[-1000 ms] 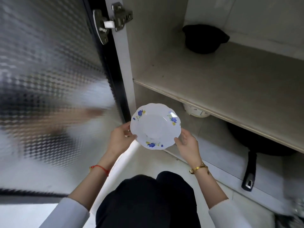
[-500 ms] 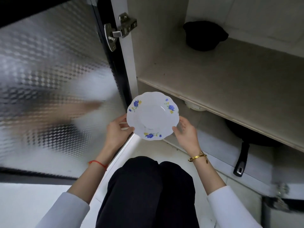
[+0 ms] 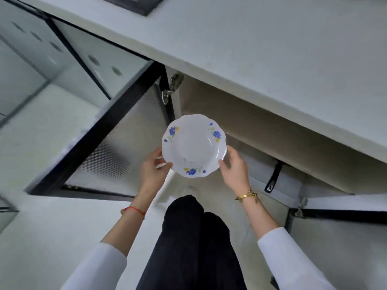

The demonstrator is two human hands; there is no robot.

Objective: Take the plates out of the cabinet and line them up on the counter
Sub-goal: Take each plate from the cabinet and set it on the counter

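A white plate [image 3: 193, 144] with a scalloped rim and blue and yellow flowers is held face up in front of the open cabinet [image 3: 247, 122], below the counter edge. My left hand [image 3: 154, 169] grips its left rim and my right hand [image 3: 234, 168] grips its right rim. The pale counter [image 3: 261, 49] runs across the top of the view, bare where it shows. The cabinet's inside is mostly hidden by the counter overhang.
The textured glass cabinet door [image 3: 113, 147] with a black frame stands open at the left. A black pan handle [image 3: 273, 176] sticks out of the lower shelf at the right. A second door [image 3: 339, 212] is open at the right. A dark object [image 3: 134, 3] lies on the counter's far side.
My view has risen from looking into the cabinet to above the counter. Both hands have lifted the plate upward and out of the cabinet opening.
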